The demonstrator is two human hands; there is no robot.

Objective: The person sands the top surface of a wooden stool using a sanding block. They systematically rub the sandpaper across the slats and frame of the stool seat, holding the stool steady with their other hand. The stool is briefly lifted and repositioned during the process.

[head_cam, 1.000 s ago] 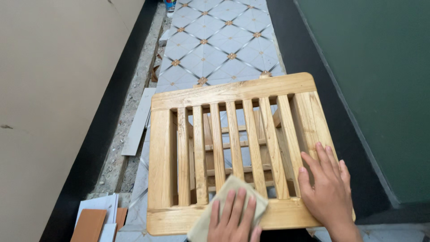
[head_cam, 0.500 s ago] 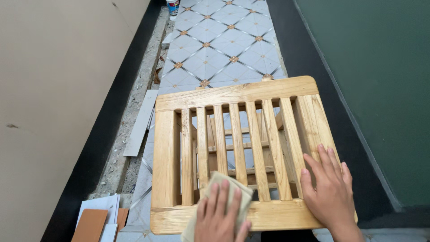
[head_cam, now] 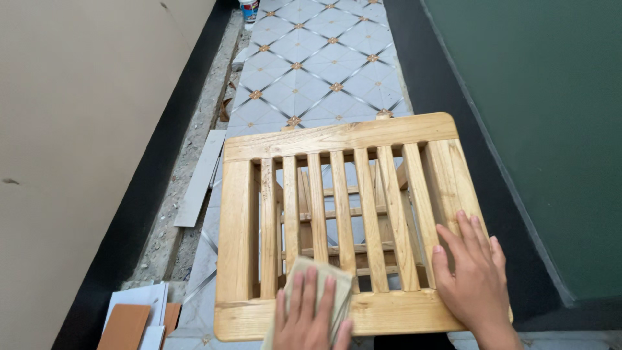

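A slatted wooden stool top (head_cam: 337, 139) of light wood lies below me, seen from above. My left hand (head_cam: 310, 314) presses flat on a folded piece of pale sandpaper (head_cam: 321, 275) at the near ends of the middle slats. My right hand (head_cam: 472, 279) rests flat with fingers spread on the near right corner of the wood. Lower rungs of the frame show through the gaps between the slats.
Patterned grey floor tiles (head_cam: 317, 58) run ahead between a beige wall (head_cam: 78, 129) on the left and a green wall (head_cam: 544, 116) on the right. A loose grey strip (head_cam: 201, 178) lies on rubble. Tile pieces (head_cam: 133, 321) are stacked at bottom left.
My left hand has slid the sandpaper leftward along the near edge of the slats. My right hand has stayed on the right corner.
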